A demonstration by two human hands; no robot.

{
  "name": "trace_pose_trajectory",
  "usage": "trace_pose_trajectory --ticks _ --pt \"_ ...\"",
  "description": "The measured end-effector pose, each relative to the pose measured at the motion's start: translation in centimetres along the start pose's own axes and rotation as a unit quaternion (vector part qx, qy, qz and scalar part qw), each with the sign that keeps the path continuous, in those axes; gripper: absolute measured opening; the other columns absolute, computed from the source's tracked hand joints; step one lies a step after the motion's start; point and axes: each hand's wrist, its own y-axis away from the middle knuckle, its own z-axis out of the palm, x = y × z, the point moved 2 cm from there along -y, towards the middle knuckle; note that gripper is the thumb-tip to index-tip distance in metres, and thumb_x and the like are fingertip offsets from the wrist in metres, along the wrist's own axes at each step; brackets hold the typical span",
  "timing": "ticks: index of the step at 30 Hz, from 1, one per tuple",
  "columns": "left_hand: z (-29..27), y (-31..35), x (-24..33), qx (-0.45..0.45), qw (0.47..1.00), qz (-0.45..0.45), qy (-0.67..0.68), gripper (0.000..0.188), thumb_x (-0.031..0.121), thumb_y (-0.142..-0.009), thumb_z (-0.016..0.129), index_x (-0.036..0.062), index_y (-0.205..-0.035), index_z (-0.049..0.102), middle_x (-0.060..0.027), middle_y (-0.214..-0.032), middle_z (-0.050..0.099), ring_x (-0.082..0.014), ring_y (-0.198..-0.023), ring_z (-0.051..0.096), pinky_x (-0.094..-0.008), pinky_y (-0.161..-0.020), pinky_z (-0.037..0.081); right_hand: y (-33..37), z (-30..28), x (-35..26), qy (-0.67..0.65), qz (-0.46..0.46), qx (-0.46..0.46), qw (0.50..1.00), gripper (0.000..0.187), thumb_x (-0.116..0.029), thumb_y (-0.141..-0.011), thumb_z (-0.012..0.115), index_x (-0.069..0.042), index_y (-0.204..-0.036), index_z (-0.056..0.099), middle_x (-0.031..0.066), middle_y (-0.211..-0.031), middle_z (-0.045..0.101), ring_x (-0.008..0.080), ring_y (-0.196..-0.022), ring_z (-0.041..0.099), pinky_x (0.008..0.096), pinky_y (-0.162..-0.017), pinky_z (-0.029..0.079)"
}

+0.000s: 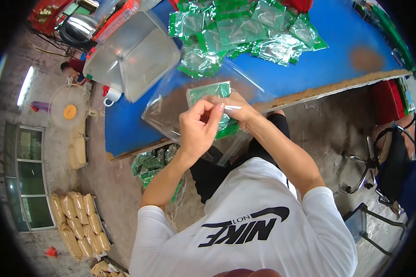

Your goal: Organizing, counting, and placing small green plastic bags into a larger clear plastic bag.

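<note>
My left hand (198,125) is closed in a pinch, thumb against forefinger, at one end of a thin white strip (232,107). Beside it, my right hand (238,108) curls round a small stack of green-edged clear packets (210,91); its fingers are partly hidden. More green of the packets shows below the hands. Under both hands a large clear plastic bag (159,111) lies spread over the table's near edge. What is inside the packets I cannot make out.
Many green-edged clear packets (245,27) are heaped on the blue table (129,117). A translucent bin (143,55) and a white mug (111,95) stand at the left. Below the table edge hang or lie more bagged green packets (148,164). An office chair (367,164) is at the right.
</note>
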Motion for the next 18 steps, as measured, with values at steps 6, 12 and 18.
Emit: trace_pose_trajectory --ticks 6,12,18 --pt "1.4 1.8 1.6 -0.06 0.997 0.019 -0.034 0.022 0.01 -0.093 0.071 0.0007 -0.076 0.059 0.0024 -0.06 0.055 -0.0016 -0.055 0.045 -0.022 -0.049 0.035 -2.7 -0.2 0.2 0.035 -0.074 0.028 0.996 0.051 -0.036 -0.08 0.076 -0.001 -0.116 0.068 0.011 -0.104 0.07 0.0207 -0.092 0.064 0.0356 -0.081 0.051" --pt "-0.5 1.7 6.6 -0.171 0.938 0.189 -0.235 0.015 0.015 -0.084 0.076 0.0043 -0.085 0.065 -0.0091 -0.072 0.064 -0.0213 -0.056 0.061 -0.0328 -0.052 0.048 -1.2 2.0 -1.5 0.089 -0.09 -0.012 0.992 0.061 -0.04 -0.076 0.08 0.001 -0.118 0.065 0.0131 -0.108 0.069 0.02 -0.099 0.063 0.0336 -0.088 0.05" --pt "0.8 -10.7 5.5 -0.274 0.821 0.3 -0.4 0.038 0.005 -0.078 0.065 0.0053 -0.116 0.067 -0.0134 -0.117 0.066 -0.0302 -0.111 0.061 -0.0446 -0.093 0.048 0.4 2.8 -1.7 0.118 -0.109 0.037 0.986 0.073 -0.037 -0.075 0.081 0.003 -0.129 0.054 0.0156 -0.119 0.063 0.0211 -0.106 0.06 0.0348 -0.091 0.049"
